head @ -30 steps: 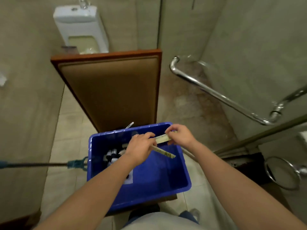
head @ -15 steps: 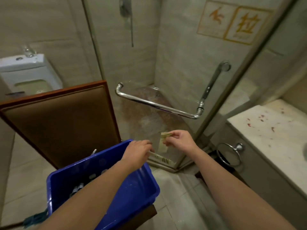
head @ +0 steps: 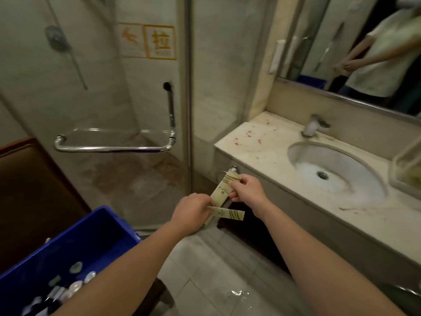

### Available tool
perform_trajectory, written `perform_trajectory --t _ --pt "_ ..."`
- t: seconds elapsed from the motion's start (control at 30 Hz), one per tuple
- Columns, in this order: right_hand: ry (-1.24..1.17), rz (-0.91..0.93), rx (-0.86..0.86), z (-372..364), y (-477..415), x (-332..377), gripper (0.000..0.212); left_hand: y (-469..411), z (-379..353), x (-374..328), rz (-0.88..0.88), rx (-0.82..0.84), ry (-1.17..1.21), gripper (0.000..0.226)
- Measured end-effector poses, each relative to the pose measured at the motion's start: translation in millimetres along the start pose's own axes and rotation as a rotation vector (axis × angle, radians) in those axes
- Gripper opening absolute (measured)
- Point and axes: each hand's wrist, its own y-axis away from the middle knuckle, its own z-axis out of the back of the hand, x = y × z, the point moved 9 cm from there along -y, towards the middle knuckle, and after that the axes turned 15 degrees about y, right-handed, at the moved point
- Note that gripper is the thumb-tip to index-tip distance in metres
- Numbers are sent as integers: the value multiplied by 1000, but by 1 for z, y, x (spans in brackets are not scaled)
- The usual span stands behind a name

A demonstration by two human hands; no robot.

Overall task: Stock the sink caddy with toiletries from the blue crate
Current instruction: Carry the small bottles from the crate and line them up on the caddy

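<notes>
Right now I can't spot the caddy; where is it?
Far right edge of the head view: the caddy sits on the counter, right of the sink.

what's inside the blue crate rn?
In the blue crate: a cluster of small toiletry bottles at its near end, caps up. The left forearm crosses over it, hiding part of the contents; the far end looks bare.

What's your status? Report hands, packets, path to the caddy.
Left hand pinching one packet; right hand gripping another. Both clear of blue crate. Caddy at far right; nothing blocking.
</notes>
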Motion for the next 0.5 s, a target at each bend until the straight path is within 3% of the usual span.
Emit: perform_trajectory --t 0.2,0.3,0.4,0.5 --pt "93 -24 -104 96 31 -47 11 -29 -51 -79 -164 113 -105 21" --pt "254 41 -183 138 48 -61 27 -41 -70 -116 -275 154 -156 19" --pt "584 188 -262 171 66 -63 63 -52 -88 -153 -367 188 -182 17" --pt "951 357 -340 192 84 -60 73 -63 -107 -184 -441 240 -209 19"
